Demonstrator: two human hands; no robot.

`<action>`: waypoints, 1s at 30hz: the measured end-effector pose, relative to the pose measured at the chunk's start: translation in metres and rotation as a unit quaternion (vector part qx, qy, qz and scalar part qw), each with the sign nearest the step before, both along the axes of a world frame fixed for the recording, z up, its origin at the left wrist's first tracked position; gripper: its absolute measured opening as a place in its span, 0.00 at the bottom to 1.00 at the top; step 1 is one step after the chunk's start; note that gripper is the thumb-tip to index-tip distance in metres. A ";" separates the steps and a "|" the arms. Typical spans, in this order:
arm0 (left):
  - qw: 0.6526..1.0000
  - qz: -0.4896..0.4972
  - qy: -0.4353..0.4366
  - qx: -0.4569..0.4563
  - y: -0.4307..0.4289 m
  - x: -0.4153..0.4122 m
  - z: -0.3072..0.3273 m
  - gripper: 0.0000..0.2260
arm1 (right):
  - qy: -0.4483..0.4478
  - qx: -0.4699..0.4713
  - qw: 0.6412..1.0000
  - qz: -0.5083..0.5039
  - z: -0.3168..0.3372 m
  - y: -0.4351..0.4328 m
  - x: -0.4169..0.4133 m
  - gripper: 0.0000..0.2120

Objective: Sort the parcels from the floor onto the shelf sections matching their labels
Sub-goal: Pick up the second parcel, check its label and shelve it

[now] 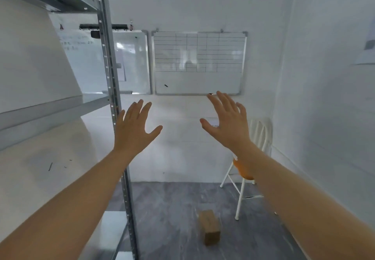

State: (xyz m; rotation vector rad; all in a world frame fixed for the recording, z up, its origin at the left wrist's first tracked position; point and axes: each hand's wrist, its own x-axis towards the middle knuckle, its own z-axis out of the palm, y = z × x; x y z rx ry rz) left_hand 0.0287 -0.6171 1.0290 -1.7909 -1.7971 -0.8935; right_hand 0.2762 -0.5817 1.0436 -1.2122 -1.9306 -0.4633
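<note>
Head view. Both arms are raised at chest height, palms forward. The left hand [135, 126] and the right hand [227, 121] are spread wide, fingers splayed, and hold nothing. One cardboard parcel [210, 227] stands on the grey floor [172, 209], well below both hands and apart from them, just beside the foot of a white folding chair [246, 184]. Its long axis runs roughly away from the viewer. The parcel lies below and slightly left of the right hand, which appears the nearer of the two; a pickup would call for a downward reach. No label can be read on the parcel. The metal shelf unit [110, 77] rises at the left, its upright just behind the left hand. Two whiteboards [199, 62] hang on the far wall.
</note>
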 end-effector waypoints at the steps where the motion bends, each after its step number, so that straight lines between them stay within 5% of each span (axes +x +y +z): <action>1: 1.000 -0.006 0.001 -0.004 0.012 0.003 -0.003 0.32 | -0.003 -0.005 1.000 -0.003 -0.004 0.009 0.003 0.38; 17: 0.999 -0.016 -0.010 -0.027 0.268 0.074 -0.042 0.31 | 0.005 -0.079 0.997 -0.022 -0.049 0.256 0.093 0.35; 30: 0.990 -0.031 -0.025 -0.136 0.437 0.091 -0.168 0.32 | -0.031 -0.180 0.983 -0.002 -0.155 0.413 0.081 0.34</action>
